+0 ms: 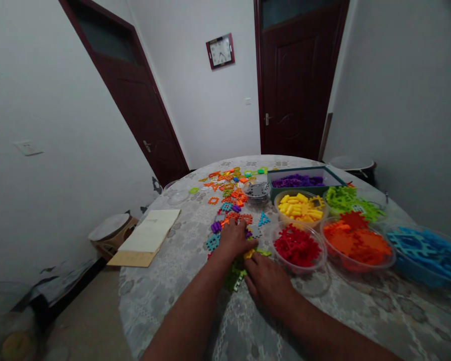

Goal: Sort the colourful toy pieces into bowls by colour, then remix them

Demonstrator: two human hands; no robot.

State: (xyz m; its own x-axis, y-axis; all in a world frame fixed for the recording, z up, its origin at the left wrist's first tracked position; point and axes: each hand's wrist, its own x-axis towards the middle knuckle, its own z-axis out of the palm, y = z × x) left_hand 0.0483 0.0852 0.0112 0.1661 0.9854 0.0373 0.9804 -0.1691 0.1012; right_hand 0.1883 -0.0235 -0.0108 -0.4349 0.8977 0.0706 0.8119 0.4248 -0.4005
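My left hand [234, 237] reaches over a loose pile of plastic building pieces, fingers stretched toward the orange-red pieces [245, 218] and thumb apart to the right. My right hand [267, 282] is just nearer and to the right, its fingers bent together at a yellow piece [249, 253]. The left thumb lies close to that yellow piece too. Green pieces [236, 277] lie beneath and between the hands, partly hidden. Beside the left hand are a teal piece [212, 242] and purple pieces [215, 227]. A blue triangle piece [263, 219] lies beyond the right hand.
Right of the hands stand tubs of red [297, 245], orange [357, 240], yellow [300, 207], green [355, 203] and blue pieces [424, 253]. Behind are a grey-piece tub [257, 191] and a box [338, 176] of purple pieces. An open notebook [150, 230] overhangs the table's left edge.
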